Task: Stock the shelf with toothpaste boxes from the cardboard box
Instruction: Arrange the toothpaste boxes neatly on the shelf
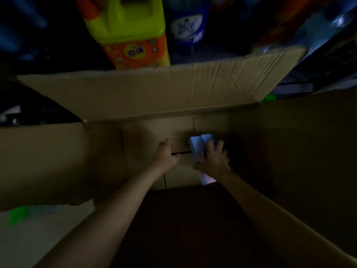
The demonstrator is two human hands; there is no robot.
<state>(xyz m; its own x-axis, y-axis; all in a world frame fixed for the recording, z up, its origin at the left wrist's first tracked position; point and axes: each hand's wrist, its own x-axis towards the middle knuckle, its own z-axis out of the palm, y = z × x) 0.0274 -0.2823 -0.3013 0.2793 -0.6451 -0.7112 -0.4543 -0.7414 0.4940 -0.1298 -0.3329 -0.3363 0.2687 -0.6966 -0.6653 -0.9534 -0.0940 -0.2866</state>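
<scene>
Pick step, inside the cardboard box (154, 97). Both arms reach down to its floor; all four flaps are folded out.

Right hand (212, 161): fingers curled over a pale blue-white bundle of toothpaste boxes (200, 145) near the far wall of the box, right of centre. Looks like two or more packs side by side; blurred, so the count is uncertain. A bit more white packaging shows under the right wrist, towards the near wall. Can't tell whether it's another pack.

Left hand (164, 155): on the box floor just left of the bundle, apart from it, fingers loosely bent. There's a thin dark line between the two hands, maybe a floor seam or slot. Can't tell if the hand has hold of anything.

The rest of the box floor looks bare, so my read is that stock is nearly out.

Next move, as I judge it: firm up the right-hand grip, bring the left in to support the bundle's other side, and lift straight up past the flaps. The shelf isn't clearly in view. Beyond the far flap only a yellow-green jug (133, 31) and a dark blue bottle (188, 28) show, so placement means looking up first.

Risk: low light, and a loose multi-pack grip could drop one.
</scene>
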